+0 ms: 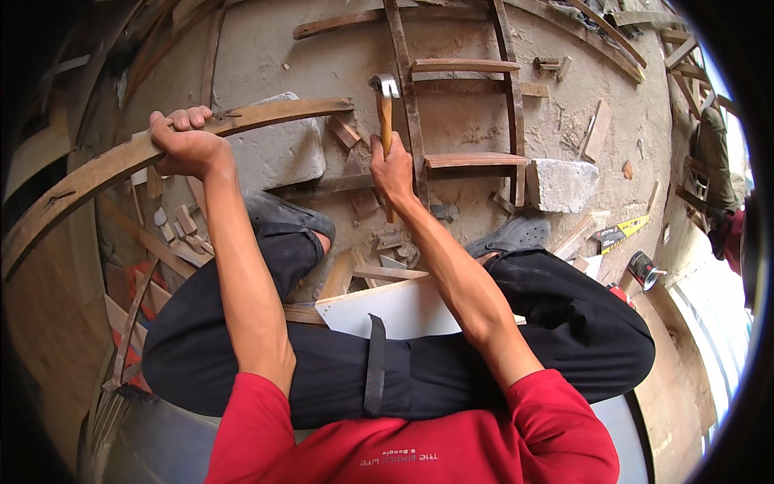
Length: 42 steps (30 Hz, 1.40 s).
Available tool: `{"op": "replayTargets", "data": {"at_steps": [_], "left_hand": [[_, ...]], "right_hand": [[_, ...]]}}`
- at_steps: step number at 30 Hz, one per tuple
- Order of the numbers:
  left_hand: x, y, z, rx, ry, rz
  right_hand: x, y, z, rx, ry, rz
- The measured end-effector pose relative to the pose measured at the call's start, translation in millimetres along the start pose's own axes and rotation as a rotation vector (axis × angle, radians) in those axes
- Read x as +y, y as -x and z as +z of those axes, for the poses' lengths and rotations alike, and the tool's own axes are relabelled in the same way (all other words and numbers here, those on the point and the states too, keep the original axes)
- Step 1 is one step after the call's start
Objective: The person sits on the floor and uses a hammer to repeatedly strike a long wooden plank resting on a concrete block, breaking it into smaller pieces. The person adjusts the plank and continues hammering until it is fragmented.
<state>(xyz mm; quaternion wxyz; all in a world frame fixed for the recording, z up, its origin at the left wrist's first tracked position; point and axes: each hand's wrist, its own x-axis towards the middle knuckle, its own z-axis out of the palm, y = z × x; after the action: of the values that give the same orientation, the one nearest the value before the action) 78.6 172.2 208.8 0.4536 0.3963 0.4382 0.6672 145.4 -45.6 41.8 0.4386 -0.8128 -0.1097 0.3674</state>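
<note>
My left hand (190, 143) is wrapped round a long wooden plank (89, 179), which runs from the left rim to near the middle. A bent nail (60, 196) sticks out toward its left part, and another nail (230, 115) shows just right of my hand. In my right hand (392, 169) is a claw hammer (386, 113), gripped by its wooden handle with the metal head pointing away from me. The hammer's head is apart from the plank's right end. Under the plank lies a whitish stone block (278, 149).
Ahead lies a ladder-like wooden frame (506, 77), beside a pale block (562, 185). Wood offcuts (597, 131) litter the dusty floor. To the right are a yellow-and-black handsaw (622, 234) and a can (642, 270). A person's sleeve (730, 238) shows at the far right.
</note>
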Motion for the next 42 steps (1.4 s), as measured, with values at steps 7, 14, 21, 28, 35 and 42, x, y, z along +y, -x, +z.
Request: {"op": "replayTargets", "data": {"at_steps": [7,14,21,28,35,42], "left_hand": [[-2.0,-3.8,-8.7,0.029,0.012,-0.02],[-3.5,-7.4,-10.2,0.037,-0.023,0.0],[-6.1,-9.6,-8.3,0.028,0.017,-0.022],[-2.2,-6.6,-8.1,0.067,-0.001,-0.02],[-0.1,-8.8,-18.5,0.049,0.003,-0.022],[42.5,-8.3,-33.8,0.223,0.292,-0.193]], "right_hand": [[0.0,-13.8,8.8,-0.043,0.102,0.027],[3.4,-20.7,3.4,-0.133,0.171,0.063],[-2.9,-23.1,4.7,-0.123,0.129,0.049],[3.7,-16.9,8.6,-0.121,0.097,0.064],[-27.0,-6.7,-32.1,-0.302,0.188,0.186],[-110.8,-1.2,-172.8,-0.128,0.337,-0.043]]}}
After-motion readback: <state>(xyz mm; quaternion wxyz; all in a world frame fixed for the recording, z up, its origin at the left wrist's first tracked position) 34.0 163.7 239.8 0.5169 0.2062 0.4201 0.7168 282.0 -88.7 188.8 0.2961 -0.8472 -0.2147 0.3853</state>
